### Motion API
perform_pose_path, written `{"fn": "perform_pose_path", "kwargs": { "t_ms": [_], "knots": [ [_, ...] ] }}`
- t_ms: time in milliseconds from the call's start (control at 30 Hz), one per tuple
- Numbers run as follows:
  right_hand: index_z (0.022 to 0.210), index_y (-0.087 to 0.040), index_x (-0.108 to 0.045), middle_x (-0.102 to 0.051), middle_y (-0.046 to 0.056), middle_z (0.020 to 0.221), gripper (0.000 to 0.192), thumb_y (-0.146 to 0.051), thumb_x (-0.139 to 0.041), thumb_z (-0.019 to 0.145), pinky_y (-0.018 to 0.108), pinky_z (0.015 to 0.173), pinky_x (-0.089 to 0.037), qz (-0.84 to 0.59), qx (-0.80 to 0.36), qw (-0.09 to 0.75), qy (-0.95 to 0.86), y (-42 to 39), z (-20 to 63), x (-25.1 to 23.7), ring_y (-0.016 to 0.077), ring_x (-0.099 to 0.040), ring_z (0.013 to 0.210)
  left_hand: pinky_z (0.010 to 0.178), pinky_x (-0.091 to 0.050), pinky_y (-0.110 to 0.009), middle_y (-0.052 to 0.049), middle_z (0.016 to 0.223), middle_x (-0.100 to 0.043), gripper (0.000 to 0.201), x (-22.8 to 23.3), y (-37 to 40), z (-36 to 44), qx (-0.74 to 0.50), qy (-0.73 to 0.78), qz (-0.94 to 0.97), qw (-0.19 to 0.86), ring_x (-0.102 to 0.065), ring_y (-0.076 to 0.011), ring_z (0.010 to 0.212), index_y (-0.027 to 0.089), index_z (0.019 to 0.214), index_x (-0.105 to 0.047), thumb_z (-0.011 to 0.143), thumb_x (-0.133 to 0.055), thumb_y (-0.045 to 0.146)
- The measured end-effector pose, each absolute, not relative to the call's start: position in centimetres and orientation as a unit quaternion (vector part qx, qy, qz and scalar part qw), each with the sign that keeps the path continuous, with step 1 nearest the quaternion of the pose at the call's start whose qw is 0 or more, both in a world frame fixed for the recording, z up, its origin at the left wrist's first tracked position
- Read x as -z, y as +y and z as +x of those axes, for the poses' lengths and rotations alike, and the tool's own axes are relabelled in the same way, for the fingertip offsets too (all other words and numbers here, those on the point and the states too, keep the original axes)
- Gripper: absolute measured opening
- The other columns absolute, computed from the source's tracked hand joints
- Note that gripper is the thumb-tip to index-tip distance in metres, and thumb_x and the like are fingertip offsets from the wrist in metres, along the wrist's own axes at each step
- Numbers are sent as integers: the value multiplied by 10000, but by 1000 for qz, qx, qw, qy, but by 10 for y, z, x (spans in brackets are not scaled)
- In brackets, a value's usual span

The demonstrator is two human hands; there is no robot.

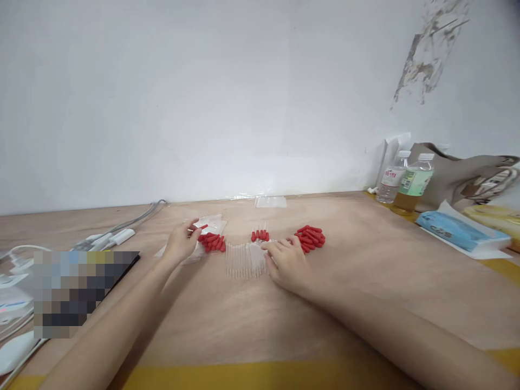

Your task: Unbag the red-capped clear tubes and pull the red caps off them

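On the plywood desk (365,281), the left hand (181,244) pinches a light, soft red rubber cap (202,227) by its middle, while the right hand (286,260) lies loosely open on the row of clear, probably fragile tubes (244,260).

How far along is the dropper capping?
Done: a few tubes with red caps stand behind the row. In hand: the left hand pinches one red cap; the right hand rests on the row of clear tubes. Left: most of that row is uncapped, with two loose cap piles.

Red cap (202,227) pinched, raised above cap pile; clear tubes (246,259) flat in row.
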State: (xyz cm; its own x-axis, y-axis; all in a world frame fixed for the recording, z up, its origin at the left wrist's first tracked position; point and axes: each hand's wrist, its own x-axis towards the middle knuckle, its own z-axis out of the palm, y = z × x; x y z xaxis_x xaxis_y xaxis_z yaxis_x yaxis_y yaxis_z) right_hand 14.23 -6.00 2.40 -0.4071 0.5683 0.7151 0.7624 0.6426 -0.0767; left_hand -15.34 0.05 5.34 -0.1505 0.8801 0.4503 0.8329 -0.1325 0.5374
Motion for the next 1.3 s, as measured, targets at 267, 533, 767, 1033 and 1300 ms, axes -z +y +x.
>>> {"fn": "perform_pose_path", "kwargs": {
  "t_ms": [267, 533, 767, 1033, 1300],
  "knots": [
    [785, -148, -592, -617, 64, 756, 139, -135, -455, 767, 467, 910, -172, -401, 199, 244, -860, -52, 90, -21, 199, -472, 815, 648, -452, -272, -30, 765, -647, 445, -42, 33, -151, -402, 687, 603, 58, -602, -179, 715, 174, 1032, -500, 678, -536, 441],
    [810, -141, -643, -593, 99, 843, 431, -498, -401, 815, 524, 927, -155, -418, 146, 268, -856, -62, 84, -15, 244, -444, 914, 787, -433, -322, -120, 912, -663, 691, -33, 32, -155, -390, 690, 594, 134, -600, -228, 890, 122, 921, -633, 820, -125, 580],
    [862, -155, -633, -551, 118, 1010, 467, -544, -380, 810, 538, 940, -146, -419, 148, 307, -842, -65, 93, -21, 251, -418, 998, 874, -384, -386, -133, 1010, -633, 777, -48, 21, -141, -402, 682, 601, 107, -549, -260, 1003, 118, 1110, -564, 820, -25, 597],
    [759, -188, -630, -584, 48, 878, 239, -380, -494, 800, 492, 975, -132, -387, 188, 333, -839, -72, 167, -23, 186, -470, 881, 892, -353, -363, -70, 1025, -609, 351, -53, 2, -52, -251, 570, 782, -32, -500, -238, 1025, 204, 937, -609, 774, -418, 450],
    [732, -207, -637, -593, 28, 831, 198, -337, -505, 801, 456, 962, -167, -419, 159, 387, -806, -75, 189, -13, 164, -473, 849, 763, -326, -542, -235, 901, -615, 359, -44, 43, -8, -180, 700, 689, 53, -497, -429, 966, 103, 673, -655, 683, -509, 431]
  ]
}}
